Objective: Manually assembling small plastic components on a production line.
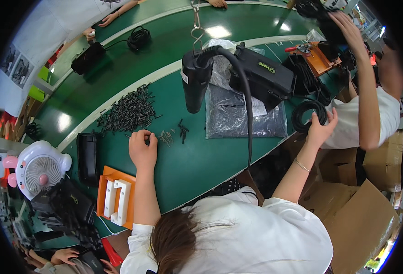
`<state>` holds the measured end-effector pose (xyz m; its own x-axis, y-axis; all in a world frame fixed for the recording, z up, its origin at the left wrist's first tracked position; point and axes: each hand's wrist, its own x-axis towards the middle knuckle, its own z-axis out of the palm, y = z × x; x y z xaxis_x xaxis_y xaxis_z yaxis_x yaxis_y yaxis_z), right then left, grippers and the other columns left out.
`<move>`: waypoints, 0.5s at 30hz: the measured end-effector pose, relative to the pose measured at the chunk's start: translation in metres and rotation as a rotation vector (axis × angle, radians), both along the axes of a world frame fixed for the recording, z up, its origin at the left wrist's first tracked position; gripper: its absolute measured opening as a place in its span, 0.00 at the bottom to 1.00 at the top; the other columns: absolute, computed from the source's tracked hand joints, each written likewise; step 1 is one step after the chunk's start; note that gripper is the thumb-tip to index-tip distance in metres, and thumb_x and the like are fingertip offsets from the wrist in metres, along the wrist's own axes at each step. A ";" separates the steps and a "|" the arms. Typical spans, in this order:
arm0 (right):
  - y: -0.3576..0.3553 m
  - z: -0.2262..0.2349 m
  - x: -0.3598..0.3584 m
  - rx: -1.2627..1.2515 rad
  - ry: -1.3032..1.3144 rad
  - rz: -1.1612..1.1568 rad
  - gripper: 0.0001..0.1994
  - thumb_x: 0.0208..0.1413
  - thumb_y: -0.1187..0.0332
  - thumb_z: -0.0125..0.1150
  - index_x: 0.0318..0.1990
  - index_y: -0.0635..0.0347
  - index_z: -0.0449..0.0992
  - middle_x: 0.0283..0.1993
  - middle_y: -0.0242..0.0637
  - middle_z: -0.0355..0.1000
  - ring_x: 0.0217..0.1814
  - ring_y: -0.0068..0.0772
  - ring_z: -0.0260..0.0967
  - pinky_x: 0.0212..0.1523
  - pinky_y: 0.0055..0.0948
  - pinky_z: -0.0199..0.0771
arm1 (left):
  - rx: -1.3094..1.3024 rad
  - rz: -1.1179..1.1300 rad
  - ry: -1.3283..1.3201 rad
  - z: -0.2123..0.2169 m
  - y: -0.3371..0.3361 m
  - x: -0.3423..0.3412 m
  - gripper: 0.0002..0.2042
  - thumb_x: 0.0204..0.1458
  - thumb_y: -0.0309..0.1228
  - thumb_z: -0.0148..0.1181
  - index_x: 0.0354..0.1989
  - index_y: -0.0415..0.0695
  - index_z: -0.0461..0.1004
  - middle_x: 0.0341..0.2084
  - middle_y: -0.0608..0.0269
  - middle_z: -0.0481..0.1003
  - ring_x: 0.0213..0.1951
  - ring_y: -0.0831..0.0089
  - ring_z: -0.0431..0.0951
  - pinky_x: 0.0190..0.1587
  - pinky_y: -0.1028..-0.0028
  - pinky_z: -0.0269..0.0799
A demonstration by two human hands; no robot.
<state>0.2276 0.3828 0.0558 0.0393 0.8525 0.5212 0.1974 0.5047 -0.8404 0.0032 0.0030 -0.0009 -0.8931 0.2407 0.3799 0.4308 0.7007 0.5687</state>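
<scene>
My left hand rests on the green table with its fingers curled in. Its fingertips are beside a heap of small black screw-like parts, and whatever they hold is hidden. Just right of it lie small silvery screws and a few loose black parts. At the table's right edge, my right hand has its thumb and fingers around the near rim of a coiled black cable. A black cylindrical power tool hangs from a chain between my hands.
A black case sits on a clear bag of dark material. Left are an open black box, an orange fixture with white blocks and a white fan. A co-worker stands right, near cardboard boxes.
</scene>
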 end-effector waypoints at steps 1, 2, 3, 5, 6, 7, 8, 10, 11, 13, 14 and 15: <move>-0.007 0.015 -0.006 0.195 -0.191 -0.093 0.25 0.37 0.80 0.60 0.49 0.59 0.64 0.48 0.42 0.61 0.45 0.36 0.63 0.42 0.30 0.66 | 0.008 -0.034 -0.002 0.000 0.000 0.000 0.04 0.41 0.28 0.57 0.23 0.44 0.69 0.22 0.63 0.66 0.28 0.66 0.67 0.31 0.69 0.64; -0.012 0.032 -0.013 0.482 -0.345 -0.143 0.23 0.38 0.79 0.60 0.47 0.59 0.67 0.49 0.43 0.60 0.49 0.39 0.61 0.48 0.33 0.62 | 0.006 -0.003 0.022 0.000 0.000 -0.001 0.04 0.41 0.28 0.57 0.23 0.44 0.69 0.22 0.63 0.66 0.28 0.66 0.67 0.31 0.69 0.64; -0.016 0.045 -0.025 0.542 -0.293 -0.077 0.16 0.39 0.77 0.59 0.41 0.59 0.71 0.49 0.44 0.61 0.53 0.44 0.57 0.54 0.35 0.54 | -0.009 -0.011 0.017 0.000 0.000 0.000 0.04 0.41 0.28 0.57 0.23 0.44 0.69 0.22 0.63 0.66 0.28 0.65 0.67 0.30 0.68 0.64; -0.022 0.068 -0.057 0.656 -0.361 0.056 0.09 0.40 0.79 0.58 0.32 0.60 0.73 0.47 0.44 0.63 0.50 0.44 0.60 0.49 0.32 0.61 | -0.014 -0.032 0.039 0.002 0.001 0.000 0.04 0.40 0.28 0.57 0.21 0.44 0.68 0.21 0.61 0.66 0.27 0.64 0.67 0.30 0.67 0.63; -0.023 0.078 -0.073 0.706 -0.460 0.174 0.08 0.38 0.79 0.59 0.30 0.61 0.73 0.48 0.43 0.63 0.48 0.45 0.61 0.47 0.31 0.63 | -0.013 -0.019 0.020 0.005 0.000 -0.001 0.05 0.40 0.28 0.57 0.21 0.44 0.67 0.21 0.61 0.65 0.27 0.64 0.67 0.29 0.67 0.63; -0.023 0.089 -0.086 0.725 -0.564 0.344 0.10 0.36 0.77 0.61 0.31 0.62 0.72 0.49 0.42 0.63 0.48 0.46 0.61 0.47 0.33 0.63 | -0.008 0.005 -0.002 0.006 0.001 0.000 0.05 0.39 0.29 0.57 0.21 0.44 0.67 0.21 0.61 0.65 0.28 0.64 0.67 0.29 0.67 0.63; -0.025 0.096 -0.096 0.715 -0.696 0.531 0.14 0.38 0.70 0.62 0.35 0.63 0.72 0.51 0.42 0.62 0.47 0.47 0.61 0.47 0.35 0.64 | -0.007 0.011 -0.031 0.008 0.000 0.001 0.05 0.39 0.30 0.58 0.21 0.45 0.68 0.21 0.62 0.66 0.29 0.64 0.67 0.30 0.67 0.64; -0.029 0.106 -0.108 0.680 -1.175 0.540 0.36 0.31 0.47 0.64 0.47 0.63 0.68 0.55 0.39 0.59 0.47 0.51 0.58 0.46 0.42 0.64 | 0.013 0.004 0.003 0.009 -0.001 0.002 0.05 0.39 0.30 0.58 0.21 0.45 0.68 0.22 0.63 0.66 0.29 0.65 0.68 0.30 0.67 0.65; -0.030 0.110 -0.112 0.635 -1.297 0.552 0.44 0.23 0.44 0.67 0.51 0.60 0.65 0.56 0.39 0.58 0.48 0.52 0.58 0.46 0.43 0.64 | 0.027 0.006 0.000 0.009 -0.004 0.005 0.05 0.39 0.30 0.58 0.21 0.45 0.68 0.21 0.63 0.66 0.29 0.65 0.68 0.30 0.67 0.65; -0.030 0.114 -0.114 0.605 -1.451 0.598 0.51 0.17 0.46 0.71 0.56 0.58 0.60 0.60 0.41 0.53 0.51 0.54 0.55 0.49 0.49 0.61 | 0.048 0.043 0.031 0.008 -0.006 0.004 0.05 0.39 0.30 0.58 0.21 0.45 0.68 0.21 0.63 0.66 0.29 0.65 0.68 0.30 0.67 0.65; -0.030 0.115 -0.114 0.666 -1.541 0.538 0.52 0.15 0.46 0.71 0.57 0.56 0.59 0.61 0.41 0.51 0.53 0.55 0.54 0.49 0.51 0.60 | 0.064 0.008 0.030 0.006 -0.006 0.006 0.06 0.38 0.30 0.59 0.21 0.45 0.68 0.21 0.64 0.66 0.29 0.65 0.68 0.30 0.67 0.65; -0.029 0.112 -0.116 0.671 -1.596 0.527 0.54 0.14 0.46 0.71 0.58 0.58 0.57 0.62 0.42 0.50 0.55 0.57 0.52 0.49 0.54 0.60 | 0.054 -0.002 0.043 0.005 -0.007 0.005 0.06 0.39 0.30 0.58 0.22 0.45 0.68 0.21 0.64 0.66 0.28 0.65 0.68 0.29 0.68 0.65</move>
